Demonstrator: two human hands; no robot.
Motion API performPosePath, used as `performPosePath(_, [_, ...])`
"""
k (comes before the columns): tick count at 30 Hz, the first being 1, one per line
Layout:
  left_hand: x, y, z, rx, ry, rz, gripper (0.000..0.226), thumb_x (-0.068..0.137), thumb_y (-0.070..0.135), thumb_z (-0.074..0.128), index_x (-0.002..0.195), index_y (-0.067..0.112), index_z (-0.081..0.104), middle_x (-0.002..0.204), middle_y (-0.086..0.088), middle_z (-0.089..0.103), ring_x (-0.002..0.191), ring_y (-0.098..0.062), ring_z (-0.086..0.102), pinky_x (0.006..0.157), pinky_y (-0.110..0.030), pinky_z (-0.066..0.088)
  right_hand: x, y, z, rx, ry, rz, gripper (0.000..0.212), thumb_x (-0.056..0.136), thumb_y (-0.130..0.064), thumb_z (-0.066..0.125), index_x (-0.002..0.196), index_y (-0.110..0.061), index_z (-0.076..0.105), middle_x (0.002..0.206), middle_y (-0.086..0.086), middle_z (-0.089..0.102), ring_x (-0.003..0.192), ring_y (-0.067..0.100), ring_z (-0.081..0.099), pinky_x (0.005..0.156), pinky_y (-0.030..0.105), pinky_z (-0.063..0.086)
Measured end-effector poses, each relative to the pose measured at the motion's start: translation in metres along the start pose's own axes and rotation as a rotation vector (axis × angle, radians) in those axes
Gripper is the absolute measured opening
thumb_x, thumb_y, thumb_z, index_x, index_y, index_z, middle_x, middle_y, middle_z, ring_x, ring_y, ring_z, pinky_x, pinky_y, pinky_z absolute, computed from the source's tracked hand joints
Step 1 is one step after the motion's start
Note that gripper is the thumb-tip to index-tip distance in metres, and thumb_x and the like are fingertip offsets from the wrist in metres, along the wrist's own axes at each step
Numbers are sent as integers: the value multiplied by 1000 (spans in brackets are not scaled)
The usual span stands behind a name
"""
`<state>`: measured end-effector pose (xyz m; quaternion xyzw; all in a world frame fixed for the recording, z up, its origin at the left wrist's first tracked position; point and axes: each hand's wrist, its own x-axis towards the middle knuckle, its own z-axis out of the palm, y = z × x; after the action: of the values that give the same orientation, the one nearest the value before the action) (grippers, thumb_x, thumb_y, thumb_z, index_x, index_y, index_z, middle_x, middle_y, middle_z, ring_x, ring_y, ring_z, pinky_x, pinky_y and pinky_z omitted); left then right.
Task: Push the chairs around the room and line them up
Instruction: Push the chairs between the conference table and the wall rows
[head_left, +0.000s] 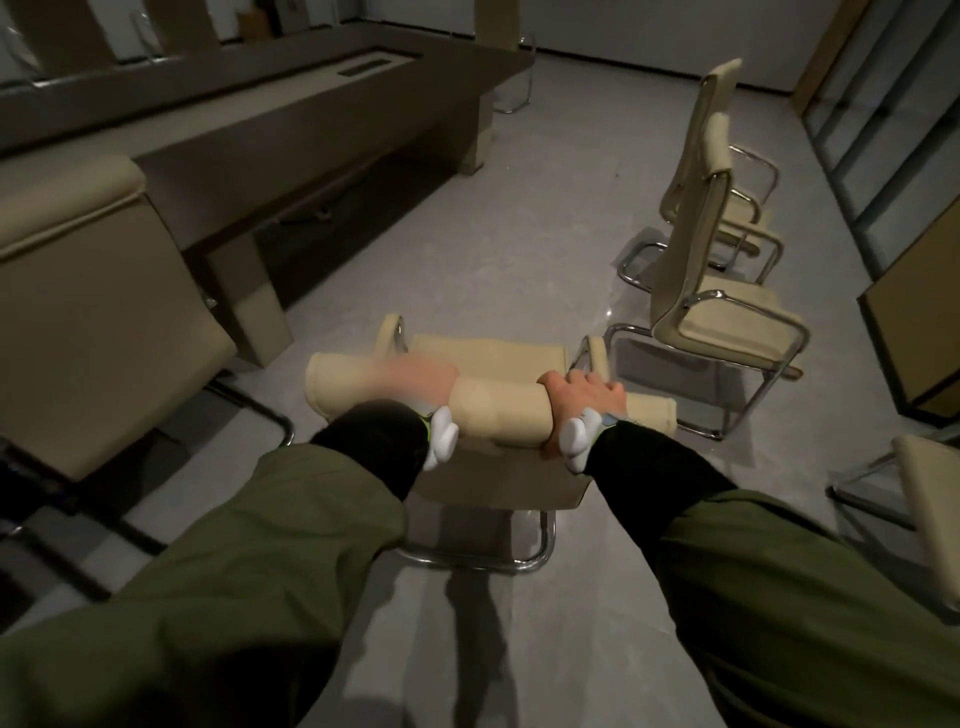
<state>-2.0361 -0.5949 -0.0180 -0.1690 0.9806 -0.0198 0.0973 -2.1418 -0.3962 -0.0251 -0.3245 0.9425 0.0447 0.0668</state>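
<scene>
A cream padded chair (493, 410) on a chrome sled frame stands straight in front of me, its back toward me. My left hand (415, 382), blurred, grips the rolled top of the backrest on the left. My right hand (584, 400) grips the same top on the right, fingers curled over it. Two more cream chairs stand to the right, one (727, 317) near and one (711, 156) behind it, both seen side-on and facing right. Another cream chair (88, 312) is close on my left.
A long dark conference table (249, 124) runs along the left side. Part of a further chair (924, 499) shows at the right edge. Flat brown panels (914, 322) lean against the glass wall on the right. Grey tiled floor (467, 239) stretches ahead between table and chairs.
</scene>
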Motion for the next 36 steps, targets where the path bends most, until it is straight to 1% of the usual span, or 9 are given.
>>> performPosePath(4, [-7,11,4,28,3,-34,81,65,53,72,132,31,34,120,-9,45,115,-32,42,82,-47,31,4,13,1,-15,2,-76,88,49,-36,82,126,-33,39,115,0,50,112,27,50,82,40,31])
performPosePath(8, [-10,20,5,18,-19,-92,84,61,54,73,132,32,32,120,-9,44,116,-32,41,83,-49,31,12,25,0,-3,6,-146,85,50,-32,79,125,-33,40,114,1,50,111,28,50,84,41,33])
performPosePath(16, [-4,31,7,22,-14,-194,86,62,56,73,132,29,32,124,-9,45,116,-33,42,83,-49,33,46,40,-1,-2,-3,-275,81,50,-42,81,120,-35,42,108,0,51,104,28,51,77,39,30])
performPosePath(20, [1,32,7,17,-12,-236,86,63,57,72,134,28,33,123,-9,46,118,-32,42,89,-50,34,65,44,-6,-18,1,-323,78,48,-43,80,117,-37,44,101,-3,51,103,26,53,98,45,32])
performPosePath(22, [6,32,6,8,-27,-265,86,61,60,72,133,29,35,123,-8,47,119,-32,42,93,-53,33,77,44,-9,-25,-18,-358,79,49,-41,82,119,-35,44,107,-2,54,106,26,53,103,44,30])
performPosePath(25, [17,29,1,-29,-80,-316,91,57,63,76,131,30,36,123,-8,46,120,-33,41,97,-57,30,96,44,-17,-22,-23,-393,78,53,-39,83,122,-34,45,115,0,54,111,27,53,102,42,31])
performPosePath(29, [31,22,0,-9,-62,-325,95,52,66,76,131,32,36,120,-7,47,115,-35,43,102,-59,28,114,42,-24,-53,-42,-429,81,53,-44,84,123,-37,44,115,0,52,111,27,53,100,41,32])
performPosePath(33, [50,22,-7,-78,-103,-310,94,53,66,79,131,34,36,121,-7,45,115,-35,42,102,-58,28,135,50,-30,-61,-58,-439,80,55,-37,83,124,-38,43,117,-1,51,114,28,50,85,37,29])
performPosePath(36, [65,29,-11,-121,-100,-320,94,55,63,81,132,33,36,120,-7,45,113,-35,42,98,-56,30,152,58,-32,-67,-54,-446,79,56,-36,82,125,-39,43,119,-1,52,116,29,48,81,36,30])
